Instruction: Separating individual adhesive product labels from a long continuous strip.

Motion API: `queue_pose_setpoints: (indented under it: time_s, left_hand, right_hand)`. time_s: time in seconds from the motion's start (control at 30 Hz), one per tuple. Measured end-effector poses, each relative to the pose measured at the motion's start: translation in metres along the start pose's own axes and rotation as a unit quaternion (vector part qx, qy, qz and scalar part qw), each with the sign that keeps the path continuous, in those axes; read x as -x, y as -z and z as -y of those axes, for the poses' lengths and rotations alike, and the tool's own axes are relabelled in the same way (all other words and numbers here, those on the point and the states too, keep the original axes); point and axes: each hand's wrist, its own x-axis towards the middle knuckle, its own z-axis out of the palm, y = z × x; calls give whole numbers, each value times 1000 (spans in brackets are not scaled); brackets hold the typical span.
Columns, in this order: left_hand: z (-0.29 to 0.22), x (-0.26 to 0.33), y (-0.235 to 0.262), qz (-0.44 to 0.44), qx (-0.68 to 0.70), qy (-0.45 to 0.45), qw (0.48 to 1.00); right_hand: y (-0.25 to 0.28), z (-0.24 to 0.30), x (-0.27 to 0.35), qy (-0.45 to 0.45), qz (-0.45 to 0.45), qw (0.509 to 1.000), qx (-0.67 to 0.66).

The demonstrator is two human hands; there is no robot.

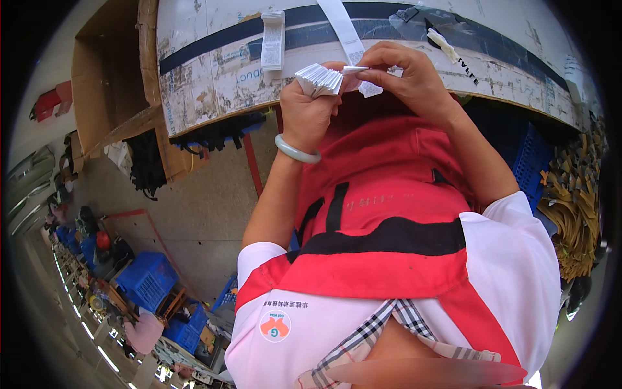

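Observation:
My left hand [304, 111], with a pale bangle on its wrist, is closed around a fanned bundle of folded white labels [319, 79] above the table's near edge. To its right, my right hand [414, 76] pinches a small folded white label [354, 69] between thumb and fingers, close to the left hand's fingertips. Behind the hands a long white label strip [341, 29] runs across the table from the far edge. A flat stack of printed labels [273, 42] lies on the table to the left of the strip.
The worn white table [207, 104] carries a black band. At its right lie a clear plastic bag [414, 23] and a pale cord bundle [442, 44]. A cardboard box [116, 71] stands left. Blue crates [148, 280] and brownish strips [573, 207] stand farther off.

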Motion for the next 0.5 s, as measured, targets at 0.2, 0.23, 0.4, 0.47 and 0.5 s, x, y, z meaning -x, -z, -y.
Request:
queue_pose_setpoints:
  time_s: [0.2, 0.23, 0.4, 0.47, 0.5]
  left_hand:
    - [-1, 7, -1, -1, 14, 14, 1000]
    - [-2, 8, -3, -1, 11, 14, 1000]
    - [6, 9, 1, -4, 24, 1, 1000]
    - [6, 11, 1, -6, 30, -2, 1000]
    - [6, 11, 0, -1, 34, -6, 999]
  right_hand:
    - [-1, 1, 3, -21, 32, 999, -32]
    - [-1, 0, 4, -26, 38, 998, -35]
    - [-4, 9, 7, -46, 24, 998, -29]
    - [-4, 9, 8, -57, 32, 998, -6]
    - [-4, 8, 9, -57, 33, 998, -6]
